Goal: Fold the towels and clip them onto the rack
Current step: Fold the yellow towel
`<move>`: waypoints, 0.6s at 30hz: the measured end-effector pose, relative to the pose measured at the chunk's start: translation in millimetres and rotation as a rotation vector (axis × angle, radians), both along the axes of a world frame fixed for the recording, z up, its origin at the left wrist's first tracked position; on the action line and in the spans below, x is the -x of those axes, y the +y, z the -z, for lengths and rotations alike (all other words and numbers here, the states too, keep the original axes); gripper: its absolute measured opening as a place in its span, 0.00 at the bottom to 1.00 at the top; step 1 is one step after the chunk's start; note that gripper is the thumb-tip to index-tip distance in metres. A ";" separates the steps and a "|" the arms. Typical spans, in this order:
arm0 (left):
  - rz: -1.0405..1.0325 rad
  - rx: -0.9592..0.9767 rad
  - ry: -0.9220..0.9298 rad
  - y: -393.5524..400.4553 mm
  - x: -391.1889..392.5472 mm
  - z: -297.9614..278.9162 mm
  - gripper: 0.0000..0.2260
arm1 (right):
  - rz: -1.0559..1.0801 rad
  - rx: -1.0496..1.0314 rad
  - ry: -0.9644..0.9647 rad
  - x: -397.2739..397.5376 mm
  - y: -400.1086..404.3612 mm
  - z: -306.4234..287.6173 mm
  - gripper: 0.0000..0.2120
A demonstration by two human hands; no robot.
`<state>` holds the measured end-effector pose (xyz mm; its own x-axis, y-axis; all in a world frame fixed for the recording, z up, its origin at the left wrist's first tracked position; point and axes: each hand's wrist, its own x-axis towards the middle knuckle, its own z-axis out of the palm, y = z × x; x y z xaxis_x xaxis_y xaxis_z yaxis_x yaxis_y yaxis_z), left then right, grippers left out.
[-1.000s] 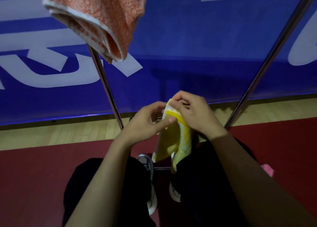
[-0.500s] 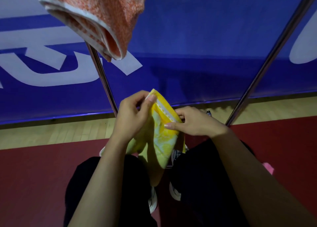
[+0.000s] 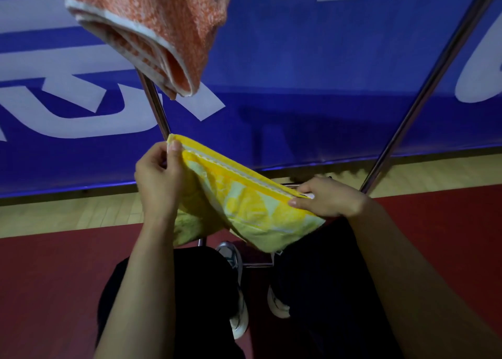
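The two hands drew apart. A second before, they had been bunched close together at one corner of the yellow towel [image 3: 244, 203], which hung down in a narrow fold between the knees. The left hand [image 3: 159, 179] then rose and went leftward, pinching one end, while the right hand [image 3: 330, 199] slid out to the right and lower, pinching the other. The top hem was pulled out long and slanted, and the cloth sagged beneath it.
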<state>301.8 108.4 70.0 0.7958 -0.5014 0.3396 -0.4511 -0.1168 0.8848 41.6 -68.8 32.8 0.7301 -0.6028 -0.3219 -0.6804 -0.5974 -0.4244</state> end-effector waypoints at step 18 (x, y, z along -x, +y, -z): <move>0.297 -0.153 0.175 -16.0 30.3 7.3 0.12 | 0.320 -0.225 -0.469 -14.2 9.9 -19.7 0.29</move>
<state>271.6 92.4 62.7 0.6472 -0.7536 0.1148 -0.3292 -0.1405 0.9338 55.9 -58.9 52.6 0.6184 -0.7704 -0.1551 -0.5217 -0.2548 -0.8142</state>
